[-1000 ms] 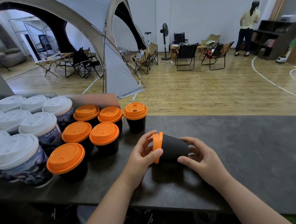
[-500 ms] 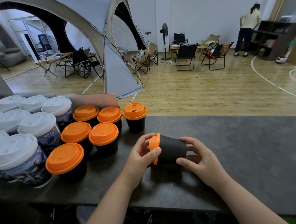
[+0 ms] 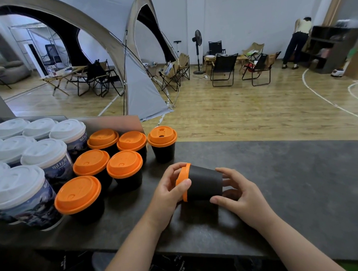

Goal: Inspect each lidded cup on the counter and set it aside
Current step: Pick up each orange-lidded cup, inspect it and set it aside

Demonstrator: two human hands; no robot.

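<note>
A black cup [image 3: 205,183] with an orange lid [image 3: 185,177] lies on its side between the two hands, low over the dark counter [image 3: 292,180], near its front edge. The lid points left and the base right. A shadow falls under it, and I cannot tell whether it touches the counter.

The left hand [image 3: 166,190] grips the lid end. Its thumb presses on the near rim of the lid and its fingers curl over the far rim, so the hand is closed narrowly round the lid.

The right hand [image 3: 244,194] holds the base end. It is half open and cupped, with the thumb on the near side of the cup wall and the fingers curved round the far side and the bottom.

To the left stand six more orange-lidded cups [image 3: 124,163], all upright. Taller white-lidded cups [image 3: 43,153] stand further left, close together.
</note>
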